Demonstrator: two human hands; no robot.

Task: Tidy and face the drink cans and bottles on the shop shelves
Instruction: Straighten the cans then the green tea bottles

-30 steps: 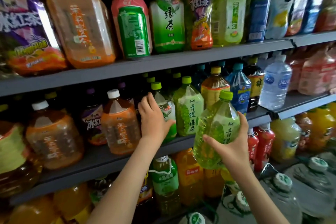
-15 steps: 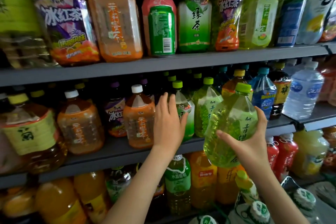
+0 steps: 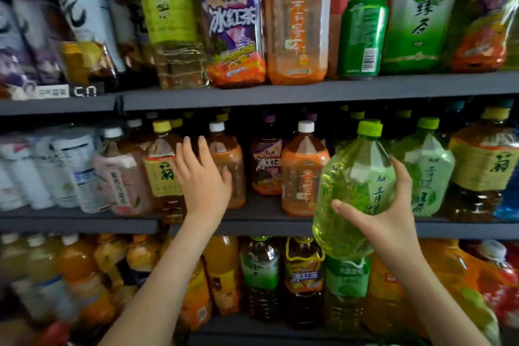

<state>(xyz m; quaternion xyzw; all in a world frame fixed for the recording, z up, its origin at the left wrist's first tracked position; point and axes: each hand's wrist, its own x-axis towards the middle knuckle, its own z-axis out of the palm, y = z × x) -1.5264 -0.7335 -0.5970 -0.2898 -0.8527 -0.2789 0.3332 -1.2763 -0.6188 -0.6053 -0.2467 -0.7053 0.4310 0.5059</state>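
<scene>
Facing half done: left hand (image 3: 200,177), 9 o'clock, fingers spread, holds nothing, at white-capped tea bottle (image 3: 233,154); contact unclear. Green bottle (image 3: 354,177), 4 o'clock, tilted in front of middle shelf (image 3: 266,222), unplaced, gripped by right hand (image 3: 384,213). Top row: 冰红茶 bottle (image 3: 234,31) faced; green can (image 3: 362,36), 1 o'clock, barcode out, needs turning.

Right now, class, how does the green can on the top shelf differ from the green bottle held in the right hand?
The green can stands upright on the top shelf; the green bottle is tilted, gripped by the right hand. The can is opaque, barcode facing out; the bottle is see-through. The bottle has a cap; the can has none. Both are green.
</scene>
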